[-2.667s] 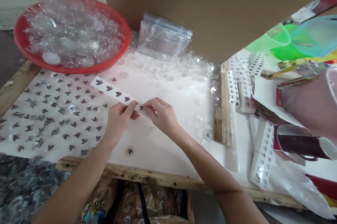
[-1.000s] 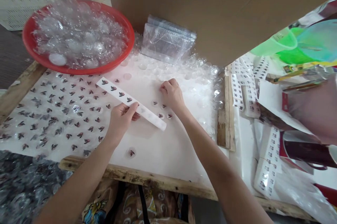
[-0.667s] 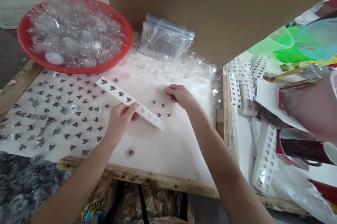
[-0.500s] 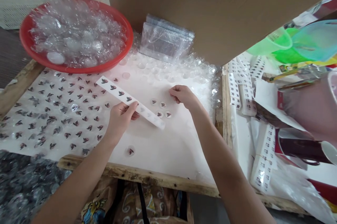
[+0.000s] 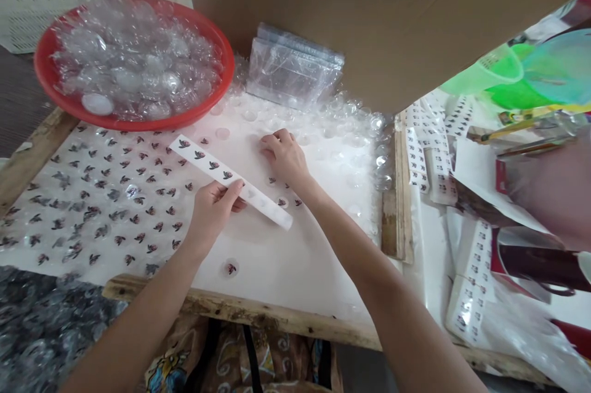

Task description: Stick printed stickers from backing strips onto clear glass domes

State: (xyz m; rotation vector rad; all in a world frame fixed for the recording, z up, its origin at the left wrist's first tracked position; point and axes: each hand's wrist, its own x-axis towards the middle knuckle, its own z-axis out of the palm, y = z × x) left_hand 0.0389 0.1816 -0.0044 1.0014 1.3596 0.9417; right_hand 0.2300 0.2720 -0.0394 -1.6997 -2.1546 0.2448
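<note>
Well, discs (image 5: 231,268) dot the tabletop (image 5: 295,273) (cardboard (image 5: 369,23) behind).

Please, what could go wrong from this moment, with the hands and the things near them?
The right hand is very near the small printed discs, so its wrist might nudge them.

The strip in the left hand has its free end close to these discs and could brush them.

The basin is heaped with clear pieces; a bump might spill some.
</note>
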